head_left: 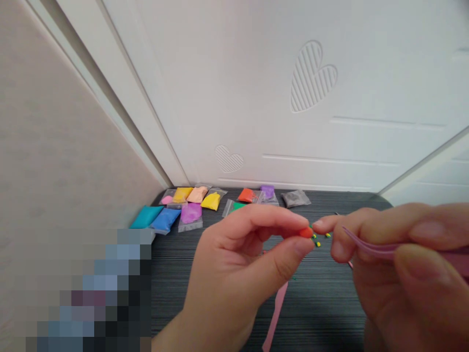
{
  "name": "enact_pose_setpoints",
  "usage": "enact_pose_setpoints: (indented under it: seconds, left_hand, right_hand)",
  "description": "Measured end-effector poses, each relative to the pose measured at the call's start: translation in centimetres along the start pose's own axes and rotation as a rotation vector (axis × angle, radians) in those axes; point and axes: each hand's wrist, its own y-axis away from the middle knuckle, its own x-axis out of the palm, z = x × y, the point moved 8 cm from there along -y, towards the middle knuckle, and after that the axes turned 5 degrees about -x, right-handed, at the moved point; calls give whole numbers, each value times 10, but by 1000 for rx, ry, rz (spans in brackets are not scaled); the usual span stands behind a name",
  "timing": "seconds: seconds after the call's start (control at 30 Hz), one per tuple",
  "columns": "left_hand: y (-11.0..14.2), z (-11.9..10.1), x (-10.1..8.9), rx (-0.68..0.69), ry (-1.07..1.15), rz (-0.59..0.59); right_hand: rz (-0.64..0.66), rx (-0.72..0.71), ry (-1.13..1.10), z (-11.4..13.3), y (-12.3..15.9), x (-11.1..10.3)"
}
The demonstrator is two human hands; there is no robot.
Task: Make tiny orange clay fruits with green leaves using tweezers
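My left hand (234, 269) pinches a small orange lump of clay (306, 233) between thumb and forefinger. A bit of green shows at the lump's right edge, where a fingertip of my right hand (388, 283) touches or nearly touches it. That hand is closed around pink tweezers (373, 249), whose thin curved tip points up and left, away from the lump. Small green-and-yellow pieces (317, 244) lie on the dark table just behind the fingertips. Under my left hand a flat pink strip-like tool (276, 313) is partly hidden.
Bags of coloured clay line the back of the dark table (315, 313): blue (166, 220), purple (191, 213), yellow (211, 200), orange (246, 195) and grey (296, 198) among them. A white panel with heart reliefs (313, 76) rises behind. Blurred blocks cover the lower left.
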Motion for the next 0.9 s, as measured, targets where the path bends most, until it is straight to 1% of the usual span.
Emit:
enact_pose_setpoints:
  seconds: [0.13,0.27,0.4,0.5,0.63,0.83,0.87,0.9]
  left_hand:
    - [-1,-6,6,18,-43,-7]
    - [-1,-14,5,67,-127,-96]
    - [2,-20,5,121,-207,-143]
    - [4,-22,6,130,-225,-143]
    - [5,-22,4,123,-214,-150]
    - [1,-21,6,127,-191,-57]
    - [1,-21,5,131,-184,-60]
    - [1,-21,4,137,-176,-79]
  right_hand:
    - [9,5,-2,3,-2,0]
    - [-7,-22,19,8,-2,1]
    - [47,-20,-18,7,2,5]
    - [68,-33,-27,6,3,4]
    - [21,0,-12,1,-3,0]
    - [-32,61,94,-6,-4,-6]
    - [-31,78,100,-8,-2,-7]
    - [1,94,80,-9,-1,-4]
